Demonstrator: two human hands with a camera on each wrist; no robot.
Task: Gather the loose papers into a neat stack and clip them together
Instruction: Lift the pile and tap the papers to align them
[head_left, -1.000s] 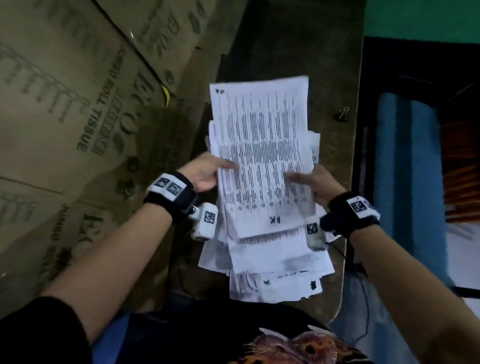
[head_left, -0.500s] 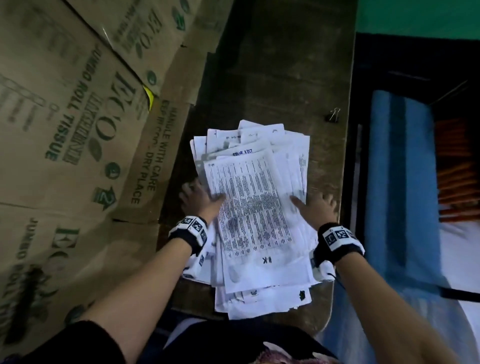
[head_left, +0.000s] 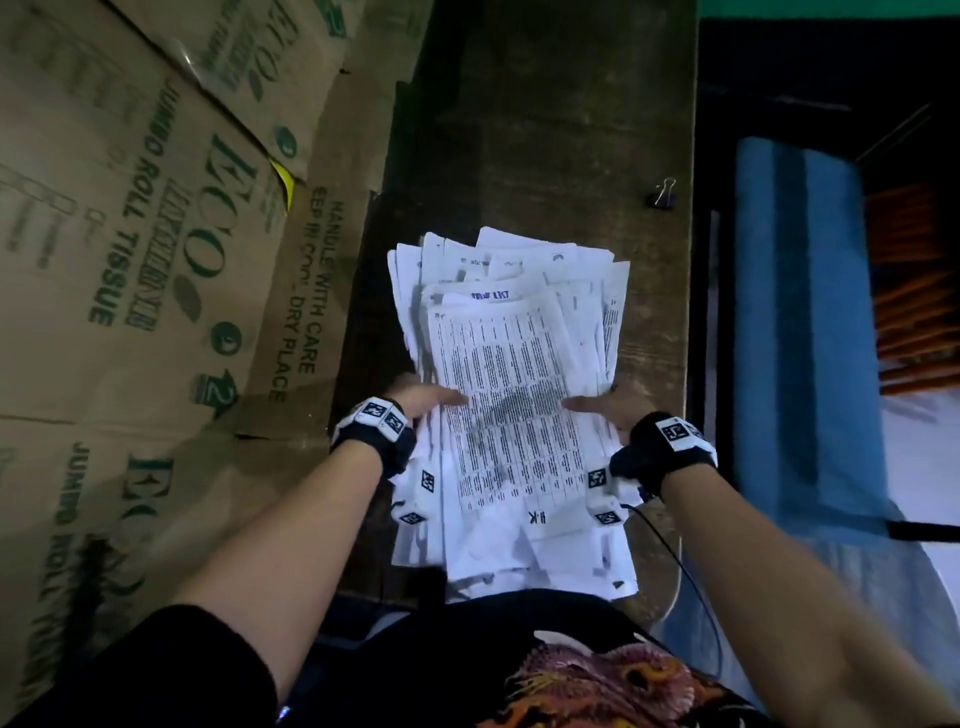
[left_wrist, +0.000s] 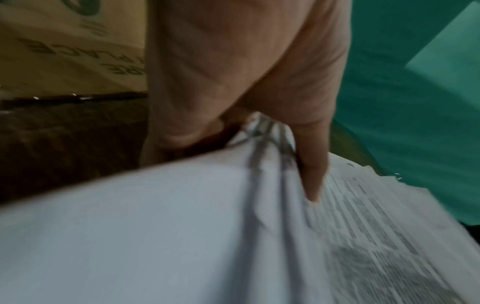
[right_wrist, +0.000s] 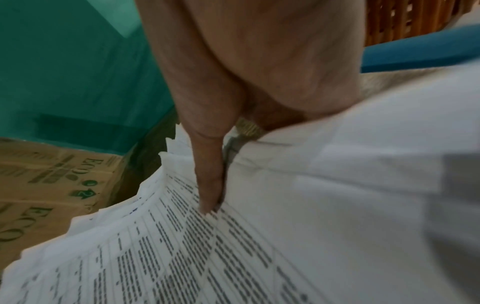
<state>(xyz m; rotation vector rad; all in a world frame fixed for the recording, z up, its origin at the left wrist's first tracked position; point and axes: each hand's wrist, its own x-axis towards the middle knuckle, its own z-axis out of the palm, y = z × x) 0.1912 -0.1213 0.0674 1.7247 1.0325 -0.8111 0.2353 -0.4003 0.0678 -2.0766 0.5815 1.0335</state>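
A loose pile of white printed papers (head_left: 511, 415) lies on a dark, rough wooden table (head_left: 545, 130), its sheets fanned and out of line, the near edge overhanging toward the person's lap; the top sheet carries dense columns of black text; the left hand (head_left: 421, 400) grips the pile's left edge, thumb on top and fingers underneath; the right hand (head_left: 613, 408) grips the right edge the same way; beyond the pile, well apart near the table's right edge, sits one small black binder clip (head_left: 662, 195) with wire handles; brown cardboard boxes (head_left: 156, 234) printed in green stand to the left.
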